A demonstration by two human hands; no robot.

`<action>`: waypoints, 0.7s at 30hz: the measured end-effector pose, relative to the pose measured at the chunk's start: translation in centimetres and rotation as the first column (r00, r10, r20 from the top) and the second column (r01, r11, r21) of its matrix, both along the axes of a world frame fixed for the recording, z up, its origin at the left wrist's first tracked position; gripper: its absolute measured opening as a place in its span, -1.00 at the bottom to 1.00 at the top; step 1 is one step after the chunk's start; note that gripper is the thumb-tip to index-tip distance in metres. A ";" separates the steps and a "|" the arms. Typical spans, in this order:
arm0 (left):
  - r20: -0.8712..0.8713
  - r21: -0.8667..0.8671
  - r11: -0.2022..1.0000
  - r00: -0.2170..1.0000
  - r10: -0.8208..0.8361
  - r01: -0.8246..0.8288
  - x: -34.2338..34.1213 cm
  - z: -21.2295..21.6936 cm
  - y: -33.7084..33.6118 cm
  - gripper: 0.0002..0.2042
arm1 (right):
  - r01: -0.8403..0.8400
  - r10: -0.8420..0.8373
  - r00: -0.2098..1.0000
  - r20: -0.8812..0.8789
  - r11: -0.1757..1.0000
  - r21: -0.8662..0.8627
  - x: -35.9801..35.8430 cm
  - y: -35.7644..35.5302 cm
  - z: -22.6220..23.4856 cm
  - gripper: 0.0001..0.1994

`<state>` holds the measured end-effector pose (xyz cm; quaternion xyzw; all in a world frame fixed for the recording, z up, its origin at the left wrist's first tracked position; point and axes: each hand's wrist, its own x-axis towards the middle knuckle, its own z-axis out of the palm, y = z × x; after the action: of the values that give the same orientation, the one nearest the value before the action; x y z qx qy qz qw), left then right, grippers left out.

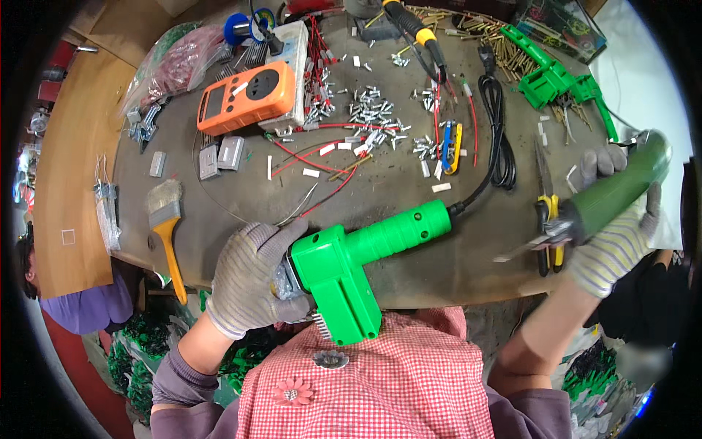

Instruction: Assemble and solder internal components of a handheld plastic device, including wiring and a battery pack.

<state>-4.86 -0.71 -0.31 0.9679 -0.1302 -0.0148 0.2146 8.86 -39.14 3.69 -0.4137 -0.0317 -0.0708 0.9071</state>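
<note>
My left hand point(248, 282), in a striped glove, is closed round the head end of a bright green corded hand tool point(333, 263). The tool's ribbed round handle points right, and a row of metal pins shows at its lower edge. Clear plastic sits between my fingers and the housing. My right hand point(614, 252), gloved too, grips a dark green electric screwdriver point(621, 186). Its blurred bit points left, apart from the green tool. Just left of that hand lie yellow-and-black pliers point(558, 234) on the bench.
An orange multimeter point(248, 95) rests at the back left. Loose metal terminals point(369, 110) and red wires lie mid-bench. A brush point(168, 227) is at left, a blue-and-yellow cutter point(452, 148) right of centre. Green housing parts point(548, 80) and brass-coloured pins stand far right. The black cord point(497, 132) loops behind.
</note>
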 end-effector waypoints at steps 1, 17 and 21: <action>-0.011 -0.007 1.000 1.000 -0.013 0.013 0.2 -0.3 0.0 -0.14 | 0.130 -0.149 0.985 -0.088 0.972 -0.195 -0.2 -0.9 1.4 -0.54; 0.018 0.049 0.983 0.984 -0.179 0.178 4.7 6.2 -7.2 -0.31 | 0.028 -0.189 0.961 0.204 -0.666 -0.745 6.0 -8.7 -4.8 -0.24; -0.411 0.255 0.932 0.901 -0.138 0.258 8.3 6.8 -10.7 -0.23 | 0.239 0.000 0.900 0.435 -0.835 -0.495 5.9 -6.9 -3.7 -0.30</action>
<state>3.43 -11.39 6.49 0.9485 -0.1804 -0.2469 0.0823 14.78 -46.08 -0.02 -0.9650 -0.0445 -0.2105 -0.1498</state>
